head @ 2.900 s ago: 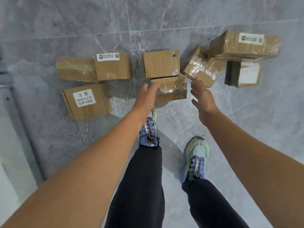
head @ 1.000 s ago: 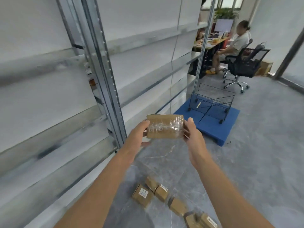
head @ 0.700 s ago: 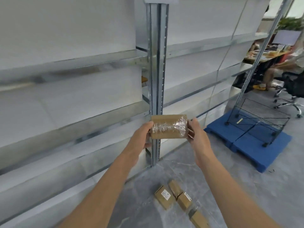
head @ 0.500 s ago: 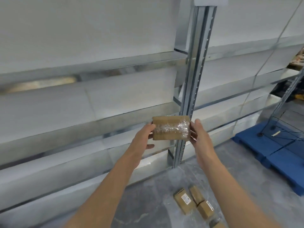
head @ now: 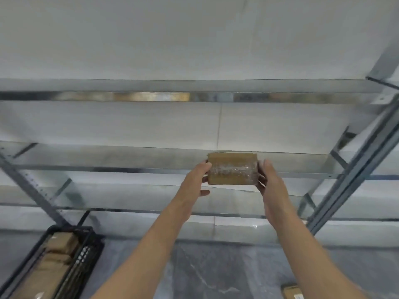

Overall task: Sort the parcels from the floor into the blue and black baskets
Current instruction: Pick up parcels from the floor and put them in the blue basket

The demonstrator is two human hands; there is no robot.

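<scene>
I hold a small brown cardboard parcel [head: 232, 168] wrapped in clear tape out in front of me at arm's length. My left hand [head: 194, 180] grips its left end and my right hand [head: 269, 182] grips its right end. The black basket [head: 86, 251] sits on the floor at the lower left and has several brown parcels inside. One more parcel [head: 291, 291] lies on the floor at the bottom right edge. No blue basket is in view.
A metal shelving rack [head: 194, 97] with white boards fills the view ahead, with slanted uprights at left and right. Grey marble floor [head: 216, 266] lies below my arms.
I picked the parcel off the floor with both hands and turned left along the rack. The black basket has come into view and the blue pallet and floor parcels have slid out right.
</scene>
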